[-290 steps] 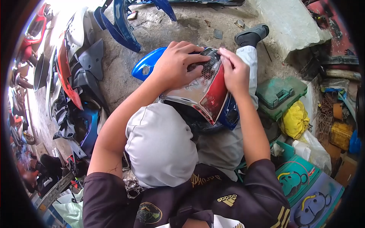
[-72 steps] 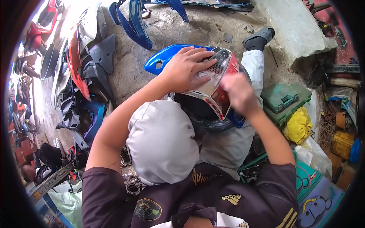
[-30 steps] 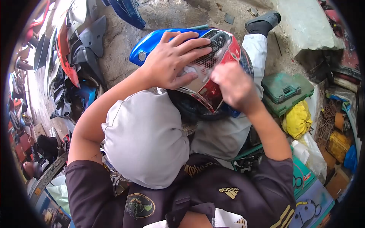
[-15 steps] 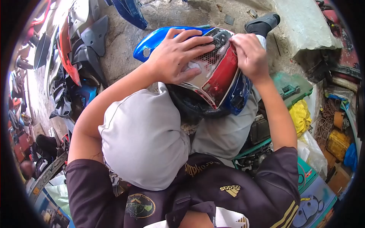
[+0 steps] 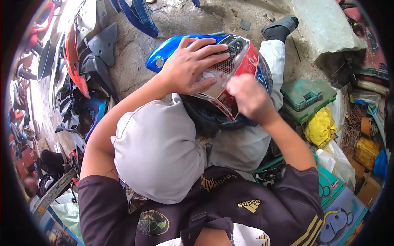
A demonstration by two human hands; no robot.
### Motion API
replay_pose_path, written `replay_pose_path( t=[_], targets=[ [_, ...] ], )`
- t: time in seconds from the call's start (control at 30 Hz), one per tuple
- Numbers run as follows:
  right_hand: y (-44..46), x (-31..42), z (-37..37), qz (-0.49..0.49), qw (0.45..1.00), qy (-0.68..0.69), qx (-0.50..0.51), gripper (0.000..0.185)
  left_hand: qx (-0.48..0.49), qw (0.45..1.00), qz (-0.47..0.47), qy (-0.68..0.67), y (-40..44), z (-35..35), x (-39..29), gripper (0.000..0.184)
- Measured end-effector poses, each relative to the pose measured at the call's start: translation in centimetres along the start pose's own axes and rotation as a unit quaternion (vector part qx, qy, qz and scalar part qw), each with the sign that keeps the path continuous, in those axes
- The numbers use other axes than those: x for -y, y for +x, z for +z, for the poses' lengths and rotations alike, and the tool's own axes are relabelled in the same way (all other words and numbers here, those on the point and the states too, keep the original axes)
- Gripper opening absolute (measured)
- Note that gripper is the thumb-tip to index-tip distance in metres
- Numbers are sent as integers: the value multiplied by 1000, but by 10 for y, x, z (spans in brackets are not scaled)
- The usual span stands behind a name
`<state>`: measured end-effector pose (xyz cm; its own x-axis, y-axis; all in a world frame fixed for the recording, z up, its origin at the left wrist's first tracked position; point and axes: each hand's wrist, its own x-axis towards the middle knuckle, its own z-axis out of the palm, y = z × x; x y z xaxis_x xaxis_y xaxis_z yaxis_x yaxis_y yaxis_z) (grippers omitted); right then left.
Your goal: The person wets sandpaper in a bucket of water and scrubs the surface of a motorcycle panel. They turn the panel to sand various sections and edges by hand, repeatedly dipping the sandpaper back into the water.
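A glossy motorcycle body panel (image 5: pixel 166 51) in blue, red and white, with a dark honeycomb-mesh pattern, rests against my legs. My left hand (image 5: pixel 193 65) lies spread across its mesh area. A small whitish patch or scrap shows beside the left thumb; I cannot tell which. Over the lower part of the panel's red stripe, my right hand (image 5: pixel 250 98) is closed with its fingers bunched together, blurred by motion. Whatever those fingers may hold is hidden. Below the hands, the panel's dark curved lower edge (image 5: pixel 213 119) faces my lap.
Red, black and grey body panels (image 5: pixel 74 61) are piled at the left. A blue panel (image 5: pixel 137 18) lies ahead on the concrete floor. To the right are a green tool case (image 5: pixel 305 96), a yellow bag (image 5: pixel 320 127) and a concrete block (image 5: pixel 328 28).
My right hand has moved from the red stripe's upper edge down and left along the stripe. My left hand stays spread on the panel. The view has shifted slightly.
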<state>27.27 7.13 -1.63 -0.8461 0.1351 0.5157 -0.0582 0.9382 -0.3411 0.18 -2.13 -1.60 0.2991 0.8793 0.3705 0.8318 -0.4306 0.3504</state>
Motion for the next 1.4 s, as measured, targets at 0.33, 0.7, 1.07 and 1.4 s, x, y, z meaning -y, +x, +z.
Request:
replay_pose_path(
  t=[0.33,0.7,1.07,1.4],
  targets=[
    [9,-32,1,33,991,-108,-71,22,-7,1000,-12,-14,-4,-2,-2,74],
    [3,-42,-1,125,981,-98,-115,12,3,1000,-17,-23,4,-3,-3,73],
    [42,-74,4,178,970,-102,-129,13,-9,1000,-18,-19,5,-1,-4,71],
    [24,-29,10,176,969,-111,-136,19,-1,1000,-16,-19,6,-2,-4,74]
  ],
)
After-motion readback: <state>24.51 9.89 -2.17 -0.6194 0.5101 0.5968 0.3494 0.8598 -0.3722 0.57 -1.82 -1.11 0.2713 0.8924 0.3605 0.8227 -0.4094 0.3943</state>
